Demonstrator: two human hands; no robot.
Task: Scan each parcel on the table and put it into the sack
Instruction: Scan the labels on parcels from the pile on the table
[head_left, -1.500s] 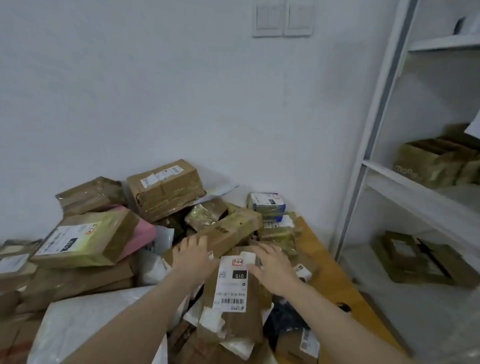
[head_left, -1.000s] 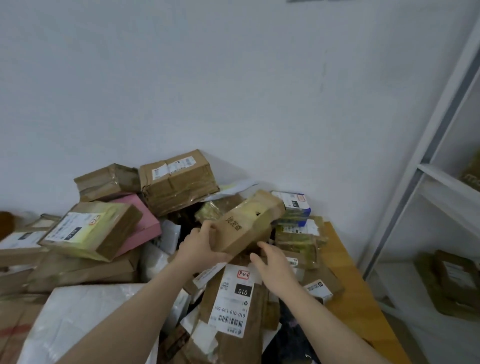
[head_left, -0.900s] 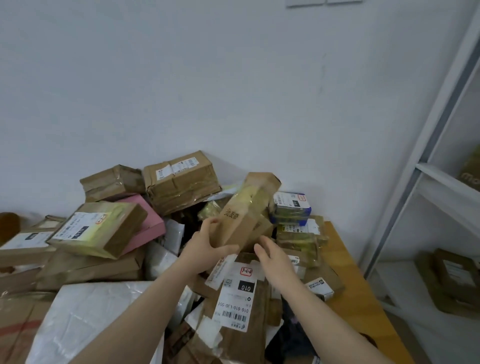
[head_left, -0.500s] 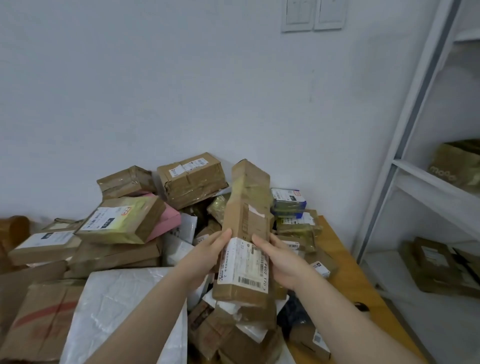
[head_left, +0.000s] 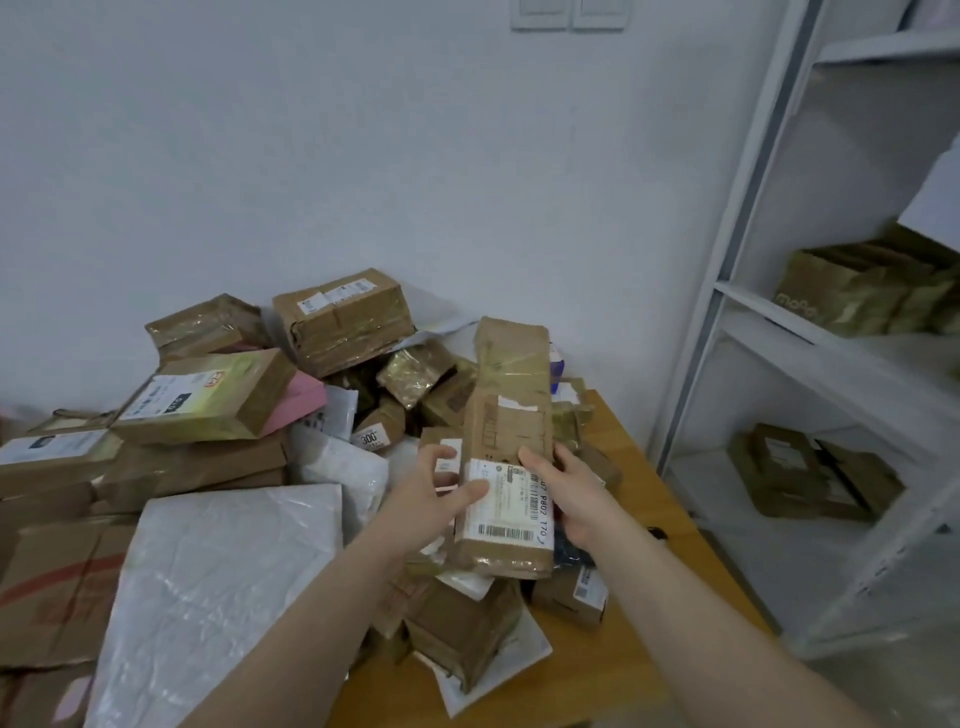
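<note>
Long parcel (head_left: 511, 415) now lifted clear, label (head_left: 511, 512) up — left hand (head_left: 436, 501), right hand (head_left: 569, 493) both gripping its sides; scan-ready.

1 head-worn wide-angle view only, looking forward and down from above the near table (head_left: 623, 670) edge, close over the parcel pile (head_left: 208, 400), long parcel (head_left: 511, 415) near frame centre — white wall (head_left: 363, 156) straight ahead, white shelving unit (head_left: 810, 358) along the right edge

Bare left hand (head_left: 434, 501), bare right hand (head_left: 574, 499), left forearm (head_left: 311, 618) and right forearm (head_left: 706, 618) uncovered, nails seemingly short, plain
</note>
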